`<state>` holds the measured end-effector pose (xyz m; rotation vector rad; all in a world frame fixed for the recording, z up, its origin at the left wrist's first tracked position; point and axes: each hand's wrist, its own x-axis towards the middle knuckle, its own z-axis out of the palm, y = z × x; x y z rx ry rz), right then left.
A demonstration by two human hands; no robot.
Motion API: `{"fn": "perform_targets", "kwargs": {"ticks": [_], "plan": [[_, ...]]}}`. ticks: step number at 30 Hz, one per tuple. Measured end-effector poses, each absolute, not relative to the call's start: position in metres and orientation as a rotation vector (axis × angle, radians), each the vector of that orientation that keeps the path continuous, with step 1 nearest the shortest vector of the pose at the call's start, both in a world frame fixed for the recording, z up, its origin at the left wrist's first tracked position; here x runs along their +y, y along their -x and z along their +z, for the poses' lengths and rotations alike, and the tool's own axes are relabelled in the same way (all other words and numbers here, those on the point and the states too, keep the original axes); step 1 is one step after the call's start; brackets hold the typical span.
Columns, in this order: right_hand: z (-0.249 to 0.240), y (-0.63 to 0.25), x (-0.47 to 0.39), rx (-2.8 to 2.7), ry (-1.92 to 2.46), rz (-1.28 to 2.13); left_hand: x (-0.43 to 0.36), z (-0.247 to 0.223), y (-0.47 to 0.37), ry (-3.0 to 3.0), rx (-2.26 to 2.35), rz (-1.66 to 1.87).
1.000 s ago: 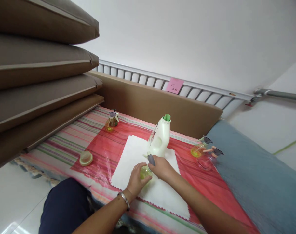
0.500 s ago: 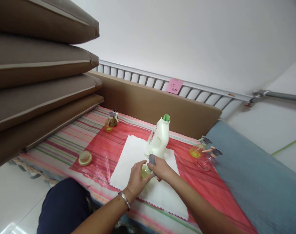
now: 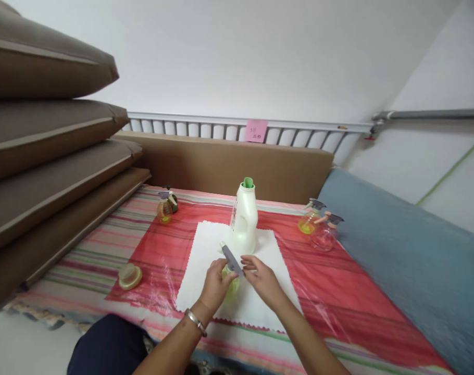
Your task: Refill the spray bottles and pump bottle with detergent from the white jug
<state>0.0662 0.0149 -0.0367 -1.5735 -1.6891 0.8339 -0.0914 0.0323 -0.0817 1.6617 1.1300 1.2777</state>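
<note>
A small clear spray bottle [image 3: 232, 290] with yellow-green liquid and a grey trigger head stands on a white cloth [image 3: 260, 307]. My left hand [image 3: 214, 285] is closed round its neck and upper side, hiding part of the bottle. My right hand [image 3: 263, 281] is at the right end of the trigger head, its fingers apart; whether a fingertip touches the head, I cannot tell. Just behind the bottle stands a white jug [image 3: 245, 219] with a handle and a green spout in its mouth. A pale round cap [image 3: 129, 276] lies to the left.
Two spray bottles, one amber [image 3: 164, 211] and one dark green [image 3: 173, 203], stand back left. A yellow one [image 3: 309, 221] and a pink one [image 3: 325, 237] stand at right. Brown cushions [image 3: 45, 125] are stacked at left; a brown board [image 3: 221, 164] leans along the radiator [image 3: 299, 136].
My right hand has loosened from the trigger head and moved slightly right, fingers spreading. The head now points a different way, toward the upper left. The camera view has tilted and shifted.
</note>
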Motion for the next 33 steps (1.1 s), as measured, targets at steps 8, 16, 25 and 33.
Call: {"fn": "perform_targets", "kwargs": {"ticks": [8,16,25,33], "plan": [[-0.097,-0.029,0.006,-1.553,1.446,0.804,0.044,-0.084,0.108,-1.597,1.077,1.066],[-0.107,-0.024,0.009,-1.526,1.442,0.762,0.048,-0.057,0.115,-1.566,1.096,0.969],[-0.106,-0.028,0.009,-1.542,1.454,0.770,0.053,-0.056,0.111,-1.619,1.118,0.924],[-0.109,-0.026,0.011,-1.533,1.423,0.799,0.054,-0.058,0.114,-1.767,1.154,0.837]]}}
